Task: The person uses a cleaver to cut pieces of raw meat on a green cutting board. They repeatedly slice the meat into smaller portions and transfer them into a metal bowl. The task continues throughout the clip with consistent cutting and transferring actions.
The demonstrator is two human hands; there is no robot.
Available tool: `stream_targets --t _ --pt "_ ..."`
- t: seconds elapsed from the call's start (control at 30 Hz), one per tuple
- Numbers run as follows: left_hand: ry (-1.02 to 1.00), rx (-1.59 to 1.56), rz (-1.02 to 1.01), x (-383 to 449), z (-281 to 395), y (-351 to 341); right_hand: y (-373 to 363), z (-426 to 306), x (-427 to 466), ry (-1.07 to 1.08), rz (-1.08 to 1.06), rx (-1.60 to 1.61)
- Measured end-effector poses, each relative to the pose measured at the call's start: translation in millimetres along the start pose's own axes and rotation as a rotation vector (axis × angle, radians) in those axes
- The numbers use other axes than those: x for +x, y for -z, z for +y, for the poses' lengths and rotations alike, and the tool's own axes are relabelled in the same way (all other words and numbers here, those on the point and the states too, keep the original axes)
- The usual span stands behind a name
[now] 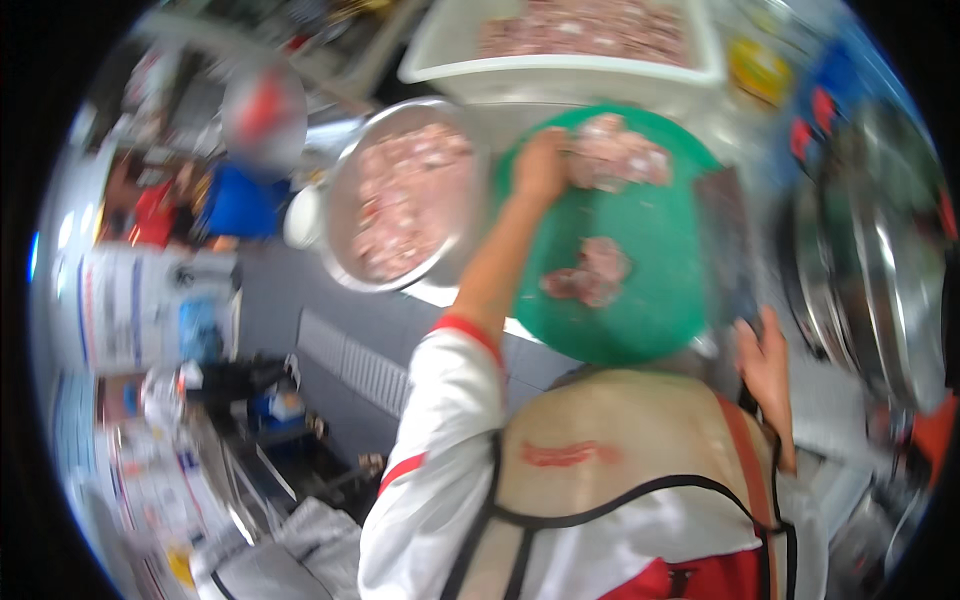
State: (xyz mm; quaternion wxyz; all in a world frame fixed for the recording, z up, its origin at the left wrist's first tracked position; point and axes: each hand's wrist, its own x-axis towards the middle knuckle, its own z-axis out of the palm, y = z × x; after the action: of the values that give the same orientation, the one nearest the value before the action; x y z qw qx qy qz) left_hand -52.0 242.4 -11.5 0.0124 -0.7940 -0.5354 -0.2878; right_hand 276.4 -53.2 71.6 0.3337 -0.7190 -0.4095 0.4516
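A round green cutting board [660, 300] lies before me on the metal counter. Near its far edge sits a pile of raw, chopped meat pieces [619, 154]; a smaller clump of meat [592, 274] is closer to me. My left hand [541, 166] reaches to the left side of the far pile, its fingers curled against it. Blur hides whether any piece is in its grasp. At the board's right edge, my right hand [763, 360] grips the handle of a cleaver [724, 225], its broad blade pointing away from me.
Left of the board stands a steel bowl [337, 259] filled with chopped raw meat. Beyond the board is a white plastic tub [562, 69] with more meat. Large steel basins [862, 255] lean at the right. A floor drain grate [352, 364] lies at the lower left.
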Motion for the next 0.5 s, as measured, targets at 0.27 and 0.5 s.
stream_targets --t 0.27,0.5 --pt "0.561 -0.480 0.201 11.9 -36.4 -54.1 0.1 17.2 1.3 -0.025 -0.016 0.075" --pt "0.672 -0.744 0.266 1.5 -7.7 -9.3 -1.0 19.9 2.3 -0.024 0.016 0.043"
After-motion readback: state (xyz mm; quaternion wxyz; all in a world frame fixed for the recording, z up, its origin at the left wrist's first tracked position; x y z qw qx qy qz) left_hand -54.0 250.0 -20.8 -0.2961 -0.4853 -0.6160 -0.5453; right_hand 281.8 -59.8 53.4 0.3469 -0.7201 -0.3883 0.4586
